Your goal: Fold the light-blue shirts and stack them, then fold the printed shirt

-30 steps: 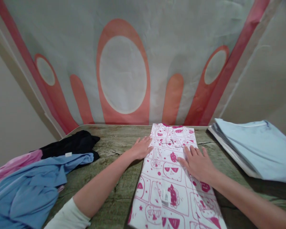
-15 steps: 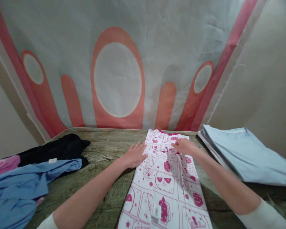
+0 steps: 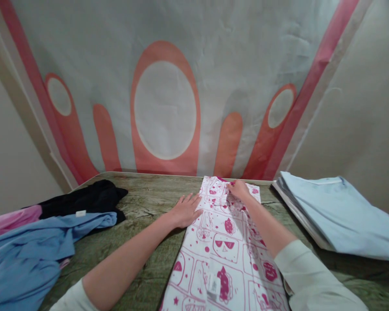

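Observation:
A white garment with a pink cartoon print point(image 3: 225, 246) lies folded lengthwise on the wooden table point(image 3: 149, 203), running from the far edge toward me. My left hand point(image 3: 183, 210) lies flat with fingers spread on the garment's left edge. My right hand point(image 3: 238, 190) reaches to the collar end at the far side, its fingers curled down onto the cloth there. A small white label point(image 3: 212, 286) shows on the near part of the garment.
A heap of loose clothes lies at the left: blue point(image 3: 29, 255), black point(image 3: 87, 198) and pink point(image 3: 9, 220). A stack of folded pale blue and grey garments point(image 3: 337, 214) sits at the right. A wall with orange shapes point(image 3: 165, 112) stands right behind the table.
My right hand has left the garment's middle and moved forward to the collar end, going from flat to curled. My left hand has stayed on the left edge.

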The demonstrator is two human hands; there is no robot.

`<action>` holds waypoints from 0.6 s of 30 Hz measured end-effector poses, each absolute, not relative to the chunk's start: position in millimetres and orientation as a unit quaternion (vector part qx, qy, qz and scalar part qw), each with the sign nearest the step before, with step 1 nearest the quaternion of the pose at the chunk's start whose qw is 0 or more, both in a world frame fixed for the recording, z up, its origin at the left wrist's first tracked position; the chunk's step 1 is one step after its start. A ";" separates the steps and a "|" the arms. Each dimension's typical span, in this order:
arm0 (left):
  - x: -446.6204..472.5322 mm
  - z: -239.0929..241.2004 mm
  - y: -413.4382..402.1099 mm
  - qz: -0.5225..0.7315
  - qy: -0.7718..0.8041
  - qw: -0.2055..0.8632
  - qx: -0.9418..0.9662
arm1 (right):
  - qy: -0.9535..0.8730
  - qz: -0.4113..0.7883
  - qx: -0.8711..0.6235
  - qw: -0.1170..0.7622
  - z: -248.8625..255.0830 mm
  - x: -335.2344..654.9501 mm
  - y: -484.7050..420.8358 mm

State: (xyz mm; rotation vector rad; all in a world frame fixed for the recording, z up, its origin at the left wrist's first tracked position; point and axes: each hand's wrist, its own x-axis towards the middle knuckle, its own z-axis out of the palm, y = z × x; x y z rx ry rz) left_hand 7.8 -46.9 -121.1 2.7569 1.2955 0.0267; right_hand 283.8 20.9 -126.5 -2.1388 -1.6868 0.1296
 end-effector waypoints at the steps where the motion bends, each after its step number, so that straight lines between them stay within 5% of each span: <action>1: 8.0 -120.4 -47.8 0.008 0.425 0.049 0.904 | -0.605 0.050 -0.765 0.215 -127.4 280.5 22.3; 12: 11.7 -116.3 -56.8 0.018 0.425 0.031 0.904 | -0.625 0.105 -0.682 0.366 -123.3 263.0 15.2; 18: 16.0 -104.6 -64.2 0.024 0.422 -0.002 0.906 | -0.604 0.134 -0.698 0.361 -134.9 287.1 13.6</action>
